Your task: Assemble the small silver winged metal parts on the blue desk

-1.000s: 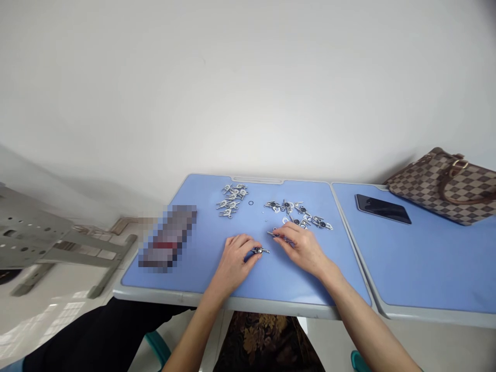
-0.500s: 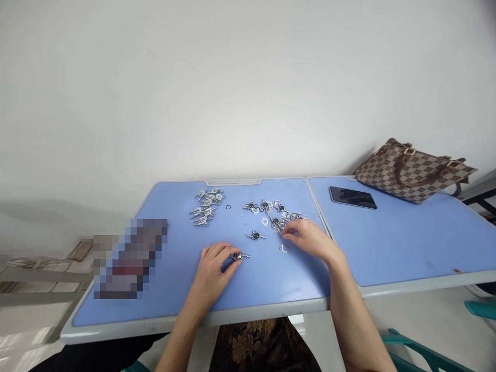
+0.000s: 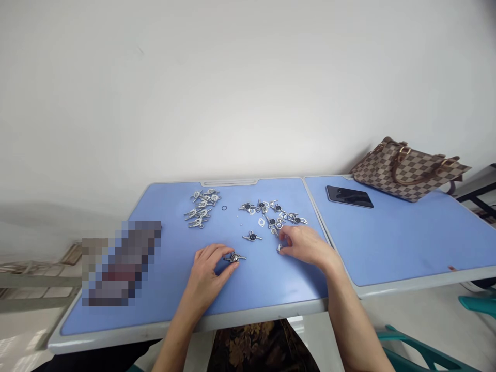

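Thumb and index finger of my left hand (image 3: 209, 268) grip a small metal part with a round centre (image 3: 235, 258) on the blue table. My right hand (image 3: 304, 245) is closed at the fingertips on a flat metal plate (image 3: 279, 248), mostly hidden by the fingers. Between the hands lies a metal part with a black centre (image 3: 252, 236). Just behind my right hand, several similar parts (image 3: 272, 221) lie among thin plates (image 3: 261, 222) and rings. At the back left is a pile of metal parts (image 3: 202, 205), with a dark ring (image 3: 223, 207) beside it.
A blurred-out dark object (image 3: 126, 263) lies on the table's left side. On the adjoining right table (image 3: 403, 243) are a black phone (image 3: 350, 197) and a checkered handbag (image 3: 406, 170). A pale wall (image 3: 248, 88) stands behind both tables. Green chair parts (image 3: 418, 346) show below.
My right hand has moved from the cluster of parts down to the flat plate nearer the front edge and closed on it. My left hand keeps its part. The view has shifted slightly.
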Action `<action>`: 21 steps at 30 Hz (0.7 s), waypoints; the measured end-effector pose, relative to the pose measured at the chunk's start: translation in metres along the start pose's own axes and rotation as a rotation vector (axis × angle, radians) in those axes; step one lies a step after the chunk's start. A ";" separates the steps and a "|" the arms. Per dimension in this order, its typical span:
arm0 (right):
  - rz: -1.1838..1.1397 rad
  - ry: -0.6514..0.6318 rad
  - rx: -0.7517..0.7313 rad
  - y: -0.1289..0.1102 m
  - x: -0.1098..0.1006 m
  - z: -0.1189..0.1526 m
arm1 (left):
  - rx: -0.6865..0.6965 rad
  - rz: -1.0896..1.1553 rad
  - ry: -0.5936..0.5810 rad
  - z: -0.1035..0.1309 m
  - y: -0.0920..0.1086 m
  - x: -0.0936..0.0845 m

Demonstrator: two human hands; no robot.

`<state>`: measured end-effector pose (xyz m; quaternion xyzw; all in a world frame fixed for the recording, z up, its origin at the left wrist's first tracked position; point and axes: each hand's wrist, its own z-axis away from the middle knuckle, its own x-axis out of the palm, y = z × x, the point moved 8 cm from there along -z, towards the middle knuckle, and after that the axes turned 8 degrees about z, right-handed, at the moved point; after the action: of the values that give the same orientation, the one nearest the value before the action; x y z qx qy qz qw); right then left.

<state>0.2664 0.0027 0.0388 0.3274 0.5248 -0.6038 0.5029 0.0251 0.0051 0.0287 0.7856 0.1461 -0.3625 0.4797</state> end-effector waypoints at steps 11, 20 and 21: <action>-0.015 -0.011 0.002 0.005 0.003 -0.002 | 0.001 0.002 0.127 0.001 -0.001 -0.012; -0.305 0.239 0.024 0.011 -0.023 0.000 | -0.057 0.113 0.375 -0.007 0.004 -0.039; -0.352 0.299 0.046 0.013 -0.026 0.000 | -0.080 0.168 0.452 -0.004 0.002 -0.048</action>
<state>0.2860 0.0103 0.0588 0.3279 0.6285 -0.6388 0.2990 -0.0055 0.0137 0.0653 0.8365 0.1980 -0.1302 0.4940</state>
